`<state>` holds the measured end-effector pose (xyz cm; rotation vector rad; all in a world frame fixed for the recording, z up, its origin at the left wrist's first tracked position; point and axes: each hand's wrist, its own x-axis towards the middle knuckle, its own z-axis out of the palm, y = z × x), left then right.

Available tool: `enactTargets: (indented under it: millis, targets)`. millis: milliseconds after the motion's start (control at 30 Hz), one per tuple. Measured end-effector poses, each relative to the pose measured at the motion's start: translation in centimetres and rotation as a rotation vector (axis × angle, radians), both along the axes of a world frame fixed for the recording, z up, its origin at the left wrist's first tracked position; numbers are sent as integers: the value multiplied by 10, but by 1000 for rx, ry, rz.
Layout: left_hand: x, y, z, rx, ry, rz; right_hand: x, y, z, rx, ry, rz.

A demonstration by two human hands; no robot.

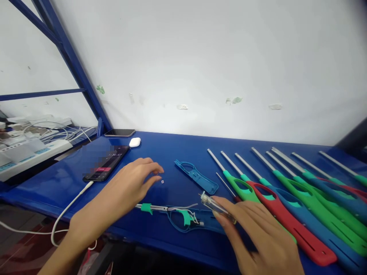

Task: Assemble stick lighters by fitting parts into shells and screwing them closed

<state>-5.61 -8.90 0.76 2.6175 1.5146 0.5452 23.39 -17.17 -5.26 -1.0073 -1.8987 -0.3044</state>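
My left hand [140,175] hovers over the blue shelf with thumb and fingers apart. Just right of its fingertips lies a tiny whitish square piece [162,181]. Between the thumb and fingers of my right hand [260,233] is a clear lighter fuel tank [219,208], tilted, its pale valve end pointing left. Below, near the shelf's front edge, lies an opened lighter body [212,219], a blue half shell with a metal rod, green parts and white wires; my right hand partly covers it. A loose blue half shell [197,177] rests behind, inner side up.
Several long-necked lighters [289,214] in green, red and blue lie in a row at right, beside a thin screwdriver [226,185]. A phone [107,164] with its white cable [64,210], another phone [119,132] and a white earbud case [135,142] are at left.
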Motion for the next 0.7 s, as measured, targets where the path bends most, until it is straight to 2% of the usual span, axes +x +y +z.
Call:
enactTargets:
  millis: [100,233,400,700]
  targets:
    - [-13,18,-13,-89,51,29,-1,0,-1,-8,12,-11]
    - [-12,29,-24,-179,82,27,0,-1,-2,-10,13,-15]
    - [-4,28,-22,-223,76,-6,1,-2,-3,-10,-13,-6]
    - [5,28,-21,-198,93,-21,-1,-1,-3,-17,-15,-6]
